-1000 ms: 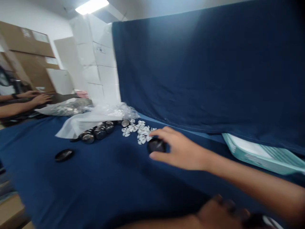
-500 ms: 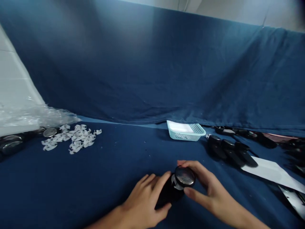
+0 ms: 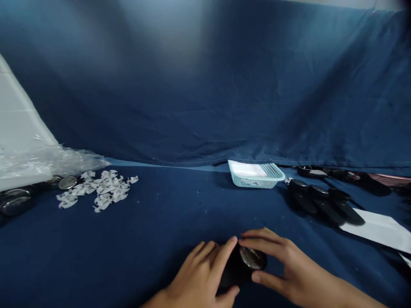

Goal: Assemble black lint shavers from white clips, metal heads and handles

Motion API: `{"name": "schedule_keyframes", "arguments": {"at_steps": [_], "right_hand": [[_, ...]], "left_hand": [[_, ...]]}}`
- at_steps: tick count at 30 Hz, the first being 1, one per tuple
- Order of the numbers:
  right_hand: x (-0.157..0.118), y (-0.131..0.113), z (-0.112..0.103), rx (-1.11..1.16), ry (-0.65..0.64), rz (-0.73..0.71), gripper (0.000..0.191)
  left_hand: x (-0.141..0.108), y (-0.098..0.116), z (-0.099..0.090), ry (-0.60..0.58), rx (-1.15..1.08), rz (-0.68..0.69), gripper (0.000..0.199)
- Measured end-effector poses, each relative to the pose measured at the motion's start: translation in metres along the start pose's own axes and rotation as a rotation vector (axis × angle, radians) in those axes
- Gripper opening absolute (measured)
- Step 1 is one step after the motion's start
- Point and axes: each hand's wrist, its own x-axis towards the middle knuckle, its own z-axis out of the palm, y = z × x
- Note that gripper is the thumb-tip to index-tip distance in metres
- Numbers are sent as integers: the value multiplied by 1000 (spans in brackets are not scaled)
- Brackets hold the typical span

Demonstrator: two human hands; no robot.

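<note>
My left hand (image 3: 201,273) is wrapped round a dark black device body (image 3: 233,269) low in the middle of the head view, its thumb and fingers on either side. At the right end of that body sits a round black cap with a shiny, perforated metal face (image 3: 252,258). My right hand (image 3: 287,261) grips this cap by its rim, fingers on the far side and thumb on the near side. No gap shows between cap and body. My palms hide part of the body.
White curved plastic pieces (image 3: 111,188) lie heaped at left, near black round-headed parts (image 3: 16,205) and clear plastic wrap (image 3: 64,160). A pale blue basket (image 3: 257,183) stands at the back. Similar black devices (image 3: 324,205) lie right, by a white sheet (image 3: 382,226).
The cap, earlier tilted with a white piece showing beside it, now sits against the body and the white piece is out of sight. The view has shifted slightly.
</note>
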Motion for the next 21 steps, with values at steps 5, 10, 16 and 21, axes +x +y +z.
{"name": "schedule_keyframes", "arguments": {"at_steps": [5,10,16,21], "right_hand": [[-5,-4,-28,-120,167,5,46],[-17,-6,-43,-291,-235,126,56],[-17,-6,-31,-289,-308,133,66],[-16,3,-26,-360,-287,43,71]], "left_hand": [[2,-3,0,-6,66,67,86],[5,-2,-3,-20,192,144,75],[13,8,-15,-155,60,-24,76],[15,8,-16,-202,9,-54,77]]}}
